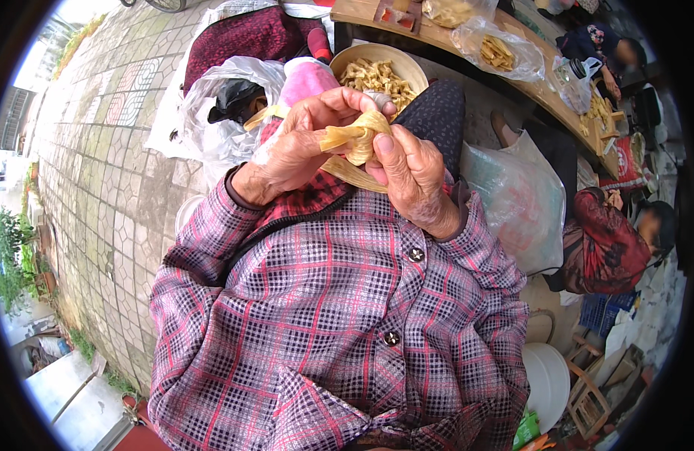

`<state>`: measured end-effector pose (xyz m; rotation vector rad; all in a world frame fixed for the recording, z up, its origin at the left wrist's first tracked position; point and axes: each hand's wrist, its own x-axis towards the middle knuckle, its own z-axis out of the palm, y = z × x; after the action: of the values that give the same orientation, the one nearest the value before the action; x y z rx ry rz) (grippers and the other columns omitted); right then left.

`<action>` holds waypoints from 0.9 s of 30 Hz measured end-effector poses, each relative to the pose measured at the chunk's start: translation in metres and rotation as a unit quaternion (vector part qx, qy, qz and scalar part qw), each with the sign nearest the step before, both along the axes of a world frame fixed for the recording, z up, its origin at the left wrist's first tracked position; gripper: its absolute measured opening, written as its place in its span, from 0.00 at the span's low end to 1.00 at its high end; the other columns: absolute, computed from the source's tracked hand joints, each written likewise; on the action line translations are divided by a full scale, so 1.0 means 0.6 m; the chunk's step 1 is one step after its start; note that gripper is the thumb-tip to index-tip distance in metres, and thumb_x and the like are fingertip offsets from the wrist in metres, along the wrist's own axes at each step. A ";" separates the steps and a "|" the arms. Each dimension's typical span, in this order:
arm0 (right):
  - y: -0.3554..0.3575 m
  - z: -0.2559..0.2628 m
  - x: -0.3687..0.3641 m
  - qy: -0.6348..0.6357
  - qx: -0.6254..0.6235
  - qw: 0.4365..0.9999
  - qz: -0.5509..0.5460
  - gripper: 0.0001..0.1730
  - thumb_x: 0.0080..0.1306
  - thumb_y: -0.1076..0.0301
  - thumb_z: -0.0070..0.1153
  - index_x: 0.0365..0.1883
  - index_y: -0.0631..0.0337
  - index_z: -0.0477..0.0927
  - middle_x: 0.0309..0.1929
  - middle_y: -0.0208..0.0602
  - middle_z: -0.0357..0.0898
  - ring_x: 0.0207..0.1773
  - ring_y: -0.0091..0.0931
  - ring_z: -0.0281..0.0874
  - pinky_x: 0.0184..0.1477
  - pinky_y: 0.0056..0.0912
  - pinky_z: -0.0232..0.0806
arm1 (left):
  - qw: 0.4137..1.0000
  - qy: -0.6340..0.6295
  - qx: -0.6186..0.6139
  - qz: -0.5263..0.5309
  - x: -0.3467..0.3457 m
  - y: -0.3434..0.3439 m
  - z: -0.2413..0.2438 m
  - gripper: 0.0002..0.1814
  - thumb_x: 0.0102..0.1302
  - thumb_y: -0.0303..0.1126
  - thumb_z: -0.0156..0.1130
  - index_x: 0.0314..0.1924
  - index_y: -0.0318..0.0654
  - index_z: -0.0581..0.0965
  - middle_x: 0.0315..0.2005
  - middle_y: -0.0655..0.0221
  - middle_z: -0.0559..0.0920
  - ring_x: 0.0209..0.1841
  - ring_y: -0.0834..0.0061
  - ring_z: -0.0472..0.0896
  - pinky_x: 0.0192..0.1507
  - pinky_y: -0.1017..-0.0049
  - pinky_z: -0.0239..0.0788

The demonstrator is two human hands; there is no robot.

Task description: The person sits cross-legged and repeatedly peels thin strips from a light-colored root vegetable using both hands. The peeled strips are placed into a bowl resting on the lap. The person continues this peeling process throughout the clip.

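A flat yellowish strip (371, 135), folded into a loose knot, is held in front of my chest between both hands. My left hand (302, 135) grips the short end at the knot's left side, and a strip end pokes out beyond its palm. The thumb and fingers of my right hand (411, 169) pinch the knot's right side. Below the knot hangs a wider length of the same strip. Just past my fingers stands a round basin (419, 70) heaped with knotted yellowish pieces (375, 76). What the strip is made of cannot be told.
A wooden table (527, 90) runs along the upper right, bearing plastic bags (502, 51) of yellowish pieces. White plastic bags (223, 135) lie to the left beside a dark red patterned cloth (240, 42). Two other people sit at the right, one in a red patterned top (606, 242).
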<state>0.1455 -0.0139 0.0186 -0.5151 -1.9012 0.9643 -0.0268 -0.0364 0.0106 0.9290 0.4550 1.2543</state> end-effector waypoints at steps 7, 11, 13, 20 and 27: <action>0.011 -0.004 0.003 -0.008 -0.103 0.993 0.055 0.15 0.74 0.64 0.42 0.37 0.69 0.74 0.20 0.28 0.68 0.21 0.17 0.64 0.24 0.21 0.57 | 0.994 0.103 -0.020 0.012 -0.027 -0.004 -0.003 0.16 0.63 0.30 0.62 0.48 0.30 0.74 0.42 0.66 0.81 0.43 0.79 0.80 0.48 0.81 0.71; 0.015 -0.002 0.003 -0.002 -0.236 0.965 0.115 0.13 0.71 0.65 0.49 0.44 0.69 0.75 0.26 0.41 0.75 0.28 0.30 0.78 0.29 0.28 0.69 | 0.998 0.040 -0.003 0.039 -0.038 -0.001 -0.004 0.13 0.63 0.27 0.61 0.46 0.29 0.74 0.41 0.66 0.81 0.42 0.78 0.80 0.46 0.81 0.72; 0.013 -0.003 0.001 0.005 -0.206 0.973 0.107 0.18 0.75 0.61 0.43 0.37 0.69 0.76 0.22 0.38 0.74 0.27 0.27 0.78 0.28 0.27 0.68 | 0.999 0.031 0.000 0.040 -0.038 0.000 -0.005 0.13 0.63 0.26 0.61 0.46 0.28 0.74 0.41 0.66 0.81 0.43 0.78 0.80 0.46 0.81 0.72; 0.008 -0.002 0.003 0.011 -0.162 0.983 0.087 0.17 0.75 0.61 0.43 0.38 0.69 0.75 0.26 0.38 0.77 0.30 0.24 0.78 0.30 0.25 0.69 | 0.991 0.121 0.031 0.039 -0.029 0.000 -0.001 0.28 0.58 0.24 0.66 0.57 0.29 0.67 0.45 0.64 0.78 0.46 0.76 0.79 0.50 0.78 0.70; 0.008 -0.002 0.005 0.039 -0.299 0.949 0.094 0.21 0.75 0.56 0.42 0.43 0.68 0.77 0.30 0.31 0.78 0.33 0.18 0.77 0.32 0.20 0.70 | 0.838 0.385 0.305 0.239 -0.026 0.009 0.020 0.47 0.53 0.30 0.73 0.69 0.33 0.55 0.62 0.53 0.66 0.63 0.64 0.67 0.62 0.62 0.60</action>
<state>0.1485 -0.0091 0.0177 -0.6352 -1.5862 1.6811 -0.0425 -0.0311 0.0226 1.9854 0.9955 1.4682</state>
